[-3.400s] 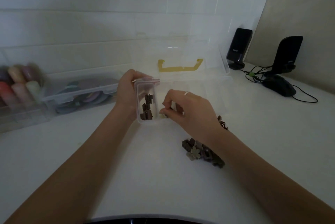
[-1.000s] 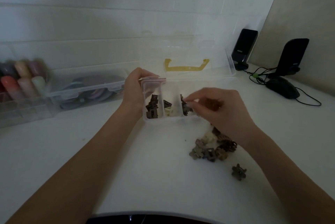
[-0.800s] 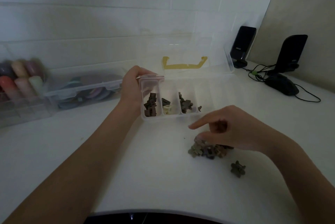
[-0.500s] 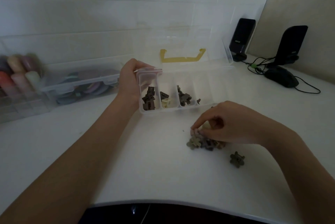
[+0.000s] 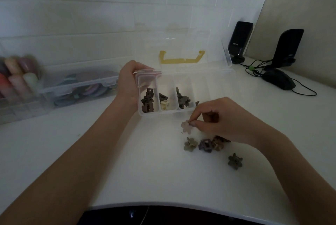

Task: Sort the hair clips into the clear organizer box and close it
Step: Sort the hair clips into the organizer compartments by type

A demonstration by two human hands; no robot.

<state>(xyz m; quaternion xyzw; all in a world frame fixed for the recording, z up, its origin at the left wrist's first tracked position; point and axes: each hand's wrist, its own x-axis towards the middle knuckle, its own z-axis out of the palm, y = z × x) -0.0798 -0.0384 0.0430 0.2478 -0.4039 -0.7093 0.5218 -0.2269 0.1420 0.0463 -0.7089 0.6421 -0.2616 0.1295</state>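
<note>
The clear organizer box (image 5: pixel 209 86) lies open on the white table, its lid with a yellow handle (image 5: pixel 181 59) leaning back against the wall. My left hand (image 5: pixel 127 84) grips the box's left end. Dark brown clips (image 5: pixel 148 101) fill the first compartment, a cream clip (image 5: pixel 164 105) sits in the second, and brown flower clips (image 5: pixel 183 100) lie in the third. My right hand (image 5: pixel 216 119) pinches a pale pink flower clip (image 5: pixel 186 126) just above the table, in front of the box. A small pile of loose clips (image 5: pixel 203 144) rests below that hand, and one olive clip (image 5: pixel 235 161) lies apart.
A second clear box of coloured hair items (image 5: pixel 81 86) stands at the left, beside a blurred organizer with pastel items (image 5: pixel 16 79). Two black speakers (image 5: pixel 240 40) and a black mouse (image 5: pixel 278 79) with cables occupy the back right. The table's front edge (image 5: pixel 163 203) runs close to me.
My right hand left the box's third compartment, came down to the loose pile and has lifted a pale pink flower clip off it. My left hand kept its hold on the box.
</note>
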